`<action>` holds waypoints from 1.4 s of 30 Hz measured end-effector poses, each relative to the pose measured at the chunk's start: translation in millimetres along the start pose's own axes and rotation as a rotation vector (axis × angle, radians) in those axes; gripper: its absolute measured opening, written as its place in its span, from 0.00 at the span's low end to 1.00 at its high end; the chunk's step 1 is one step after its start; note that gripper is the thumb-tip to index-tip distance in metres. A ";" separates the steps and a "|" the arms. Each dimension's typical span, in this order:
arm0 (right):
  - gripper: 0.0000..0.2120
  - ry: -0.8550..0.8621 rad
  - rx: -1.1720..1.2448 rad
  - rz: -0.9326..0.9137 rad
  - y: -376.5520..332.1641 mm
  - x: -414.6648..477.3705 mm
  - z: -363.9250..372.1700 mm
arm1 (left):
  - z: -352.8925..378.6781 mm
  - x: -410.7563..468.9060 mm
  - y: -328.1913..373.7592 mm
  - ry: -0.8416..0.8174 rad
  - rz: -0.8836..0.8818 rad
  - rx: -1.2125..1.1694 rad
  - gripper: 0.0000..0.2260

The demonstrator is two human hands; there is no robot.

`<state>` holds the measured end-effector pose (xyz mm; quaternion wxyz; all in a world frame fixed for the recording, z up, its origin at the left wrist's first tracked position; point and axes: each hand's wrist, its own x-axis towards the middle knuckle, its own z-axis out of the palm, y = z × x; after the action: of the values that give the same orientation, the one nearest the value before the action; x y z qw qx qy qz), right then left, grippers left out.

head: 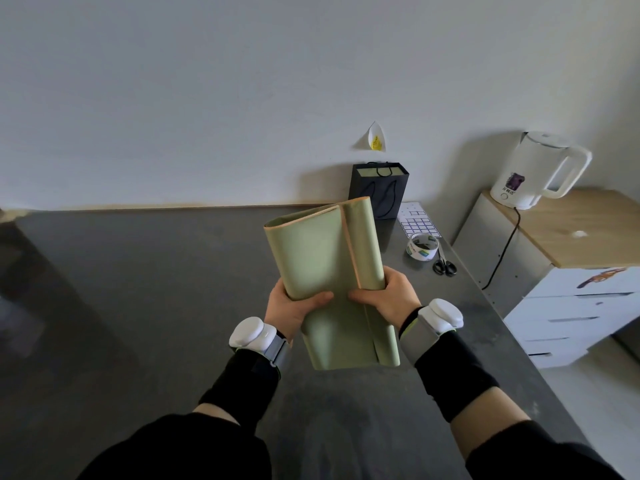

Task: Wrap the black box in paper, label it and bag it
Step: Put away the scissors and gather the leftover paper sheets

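A long parcel of green wrapping paper [322, 258] is held up above the grey table [156, 289], its open ends pointing away and toward me. The black box itself is hidden inside the paper. My left hand [294, 308] grips the parcel's left side, thumb across the front. My right hand [388, 294] grips the right side, thumb lying over the overlapping paper seam. A black paper bag [379, 188] with cord handles stands open against the wall behind. A sheet of blue-edged labels [417, 221] lies beside it.
A tape roll [423, 247] and black scissors [444, 266] lie on the table's right part. Right of the table stands a cabinet [581, 233] with a white kettle [533, 171] and its cord. A white wall runs behind the table.
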<state>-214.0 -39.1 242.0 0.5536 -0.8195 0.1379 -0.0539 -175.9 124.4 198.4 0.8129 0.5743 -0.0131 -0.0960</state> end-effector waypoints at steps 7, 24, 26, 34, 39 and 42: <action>0.15 0.068 0.021 -0.016 -0.6 1.2 9.9 | 2.2 6.7 0.2 0.091 0.042 0.069 0.14; 0.17 0.035 0.090 -0.043 28.9 5.3 -4.6 | -1.8 12.8 9.8 -0.122 0.089 0.222 0.19; 0.19 0.033 0.168 0.019 49.0 -3.4 0.7 | -2.9 6.3 -2.6 -0.146 0.074 0.292 0.19; 0.29 -0.011 0.289 0.169 111.2 -25.4 7.1 | -5.1 -8.1 -55.7 -0.219 -0.111 0.489 0.30; 0.25 -0.038 0.277 0.188 117.5 -21.4 7.5 | -2.8 -10.7 -59.7 -0.206 -0.150 0.501 0.32; 0.21 -0.004 0.241 0.185 114.8 -20.6 6.7 | -0.4 -10.8 -59.8 -0.148 -0.145 0.485 0.30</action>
<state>-251.2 -67.3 134.9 0.6507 -0.7311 0.2044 -0.0172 -194.8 107.4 143.3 0.6392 0.7433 -0.0541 -0.1900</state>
